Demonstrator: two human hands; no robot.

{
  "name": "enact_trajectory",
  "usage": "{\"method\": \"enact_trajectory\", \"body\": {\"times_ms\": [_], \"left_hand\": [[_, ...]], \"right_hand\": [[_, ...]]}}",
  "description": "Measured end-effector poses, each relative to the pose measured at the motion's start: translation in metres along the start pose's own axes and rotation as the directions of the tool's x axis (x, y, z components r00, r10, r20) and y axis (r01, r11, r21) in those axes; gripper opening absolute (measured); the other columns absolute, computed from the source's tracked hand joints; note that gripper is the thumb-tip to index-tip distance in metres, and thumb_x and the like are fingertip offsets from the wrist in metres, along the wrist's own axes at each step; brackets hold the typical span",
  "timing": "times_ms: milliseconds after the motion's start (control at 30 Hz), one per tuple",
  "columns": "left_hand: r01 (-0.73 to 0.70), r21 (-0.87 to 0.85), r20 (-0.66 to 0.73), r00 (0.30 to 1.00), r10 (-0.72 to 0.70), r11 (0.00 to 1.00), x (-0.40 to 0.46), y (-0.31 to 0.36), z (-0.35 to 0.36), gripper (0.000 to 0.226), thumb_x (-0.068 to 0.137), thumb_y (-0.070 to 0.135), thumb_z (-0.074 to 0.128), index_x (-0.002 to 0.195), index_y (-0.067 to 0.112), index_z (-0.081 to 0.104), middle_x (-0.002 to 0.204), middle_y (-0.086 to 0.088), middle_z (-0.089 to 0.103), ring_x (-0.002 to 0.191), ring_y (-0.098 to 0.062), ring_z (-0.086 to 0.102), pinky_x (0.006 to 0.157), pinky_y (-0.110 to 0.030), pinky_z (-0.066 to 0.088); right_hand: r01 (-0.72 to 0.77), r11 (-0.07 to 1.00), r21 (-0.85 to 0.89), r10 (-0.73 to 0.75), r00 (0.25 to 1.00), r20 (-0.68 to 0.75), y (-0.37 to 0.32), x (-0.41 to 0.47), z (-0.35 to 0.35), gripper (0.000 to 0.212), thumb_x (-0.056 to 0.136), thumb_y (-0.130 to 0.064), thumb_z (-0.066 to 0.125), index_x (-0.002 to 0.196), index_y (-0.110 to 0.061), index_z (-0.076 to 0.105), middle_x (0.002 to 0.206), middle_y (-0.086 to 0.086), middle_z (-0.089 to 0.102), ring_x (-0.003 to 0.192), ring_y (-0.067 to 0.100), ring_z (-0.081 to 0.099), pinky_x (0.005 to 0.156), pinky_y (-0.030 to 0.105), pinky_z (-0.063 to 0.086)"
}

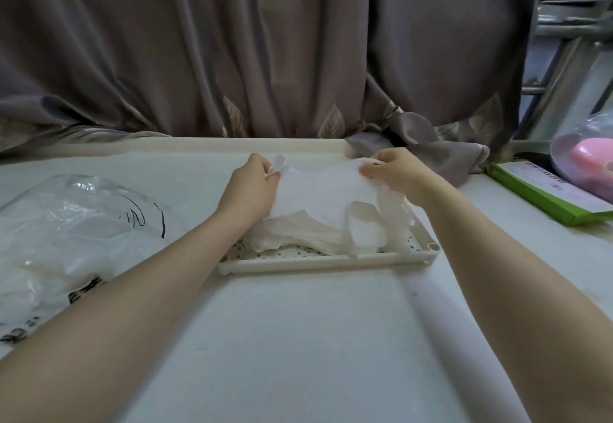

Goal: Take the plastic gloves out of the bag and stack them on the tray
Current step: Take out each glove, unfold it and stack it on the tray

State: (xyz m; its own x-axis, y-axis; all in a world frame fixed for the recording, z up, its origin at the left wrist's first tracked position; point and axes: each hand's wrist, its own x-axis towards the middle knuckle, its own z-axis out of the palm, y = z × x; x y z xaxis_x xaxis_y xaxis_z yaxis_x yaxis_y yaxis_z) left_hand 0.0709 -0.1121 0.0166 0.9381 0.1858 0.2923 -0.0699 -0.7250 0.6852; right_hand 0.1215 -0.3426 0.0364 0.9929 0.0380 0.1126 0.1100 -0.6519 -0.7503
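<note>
Left hand (253, 183): fingers curled, pinching the left edge of the top glove (318, 190), at its finger end. Right hand (394, 174): thumb and fingers pinching the same glove at its right edge, the cuff side as far as I can tell. Glove is stretched flat between my two hands, held over the pile.

Pile (315, 233) of white translucent gloves sits under it on the tray (331, 261); a few hang loose over the right side. Whether the held glove touches the pile, can't tell; it overlaps it in view. Exact count in the pile: can't tell, layers blend.

Tray is cream, perforated base, low rim, round post socket at its near right corner. It sits mid-table (298, 339), long side toward me.

Bag (66, 233) lies to the left of the tray, well apart from it, beside my left forearm. Clear plastic, black print, crumpled, more white gloves visible inside.

Right side of table: green box (547, 197), lying flat, near the table edge. Behind it a clear bag with something pink (590, 157) inside.

Back edge: grey-brown curtain (265, 51) hanging down to the table, a fold of it resting on the surface just behind my right hand.
</note>
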Motion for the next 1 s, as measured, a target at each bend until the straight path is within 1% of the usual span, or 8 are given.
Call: {"method": "enact_trajectory", "body": {"times_ms": [133, 200, 267, 367, 467, 633, 800, 1000], "left_hand": [[-0.013, 0.323, 0.029, 1.0, 0.004, 0.946, -0.003, -0.003, -0.001, 0.037, 0.093, 0.027, 0.049, 0.123, 0.008, 0.038, 0.116, -0.014, 0.053, 0.098, -0.032, 0.052, 0.077, -0.038, 0.043], [-0.18, 0.447, -0.025, 0.977, 0.213, 0.876, -0.006, 0.0, 0.0, 0.053, 0.09, 0.023, 0.052, 0.137, 0.009, 0.031, 0.138, -0.012, 0.038, 0.124, -0.032, 0.038, 0.098, -0.041, 0.032], [-0.433, 0.534, 0.075, 0.88, 0.47, 0.726, -0.003, 0.008, 0.003, 0.056, 0.089, 0.016, 0.048, 0.142, 0.012, 0.03, 0.151, -0.007, 0.024, 0.138, -0.025, 0.021, 0.108, -0.036, 0.014], [-0.651, 0.518, 0.427, 0.759, 0.492, 0.555, 0.003, 0.016, 0.017, 0.043, 0.096, 0.022, 0.037, 0.138, 0.012, 0.039, 0.147, -0.005, 0.035, 0.137, -0.018, 0.027, 0.112, -0.032, 0.007], [-0.573, 0.548, 0.584, 0.784, 0.211, 0.609, 0.003, 0.0, 0.023, 0.056, 0.097, 0.05, 0.023, 0.136, 0.014, 0.041, 0.144, -0.009, 0.04, 0.132, -0.024, 0.033, 0.111, -0.035, 0.015], [-0.432, 0.578, 0.578, 0.815, 0.026, 0.693, 0.003, -0.032, 0.023, 0.083, 0.08, 0.078, 0.025, 0.148, 0.039, -0.003, 0.158, -0.008, -0.005, 0.145, -0.028, -0.003, 0.116, -0.043, -0.001], [-0.425, 0.54, 0.569, 0.82, 0.057, 0.726, 0.001, -0.031, 0.022, 0.089, 0.079, 0.077, 0.03, 0.149, 0.034, -0.005, 0.158, -0.007, -0.007, 0.145, -0.025, -0.006, 0.118, -0.043, 0.001], [-0.494, 0.403, 0.298, 0.867, 0.4, 0.771, -0.026, -0.021, -0.028, 0.043, 0.099, 0.033, 0.037, 0.139, 0.017, 0.041, 0.151, -0.003, 0.031, 0.138, -0.02, 0.026, 0.11, -0.034, 0.022]], "right_hand": [[0.01, 0.857, -0.515, -0.075, 0.991, -0.106, -0.003, 0.004, 0.018, 0.045, 0.086, -0.039, 0.061, 0.122, -0.012, 0.055, 0.122, 0.009, 0.056, 0.115, 0.03, 0.05, 0.088, 0.034, 0.04], [0.216, 0.811, -0.543, -0.318, 0.943, -0.099, -0.011, -0.006, 0.029, 0.054, 0.086, -0.044, 0.059, 0.13, -0.013, 0.051, 0.134, 0.009, 0.049, 0.125, 0.029, 0.043, 0.102, 0.037, 0.033], [0.447, 0.75, -0.487, -0.482, 0.874, 0.06, -0.021, -0.02, 0.042, 0.058, 0.086, -0.046, 0.059, 0.131, -0.012, 0.05, 0.138, 0.008, 0.047, 0.13, 0.025, 0.039, 0.108, 0.034, 0.025], [0.481, 0.641, -0.599, -0.32, 0.876, 0.361, -0.025, -0.033, 0.063, 0.049, 0.087, -0.038, 0.052, 0.132, -0.02, 0.046, 0.14, 0.0, 0.045, 0.137, 0.02, 0.03, 0.115, 0.043, 0.003], [0.372, 0.629, -0.683, -0.145, 0.919, 0.367, -0.015, -0.034, 0.059, 0.048, 0.085, -0.024, 0.041, 0.133, -0.028, 0.044, 0.134, -0.004, 0.05, 0.134, 0.019, 0.035, 0.115, 0.048, -0.005], [0.174, 0.852, -0.494, -0.06, 0.969, 0.238, 0.018, -0.024, 0.025, 0.04, 0.093, -0.015, 0.038, 0.128, -0.022, 0.055, 0.137, 0.002, 0.05, 0.125, 0.025, 0.044, 0.108, 0.035, 0.029], [0.052, 0.759, -0.649, 0.086, 0.98, 0.18, 0.043, -0.036, 0.021, 0.045, 0.093, -0.016, 0.038, 0.138, -0.021, 0.039, 0.149, 0.006, 0.032, 0.132, 0.029, 0.034, 0.112, 0.045, 0.023], [0.242, 0.909, -0.341, -0.323, 0.924, -0.206, -0.031, -0.061, 0.032, 0.044, 0.076, -0.013, 0.044, 0.116, -0.012, 0.063, 0.132, 0.007, 0.052, 0.125, 0.026, 0.043, 0.104, 0.033, 0.03]]}}
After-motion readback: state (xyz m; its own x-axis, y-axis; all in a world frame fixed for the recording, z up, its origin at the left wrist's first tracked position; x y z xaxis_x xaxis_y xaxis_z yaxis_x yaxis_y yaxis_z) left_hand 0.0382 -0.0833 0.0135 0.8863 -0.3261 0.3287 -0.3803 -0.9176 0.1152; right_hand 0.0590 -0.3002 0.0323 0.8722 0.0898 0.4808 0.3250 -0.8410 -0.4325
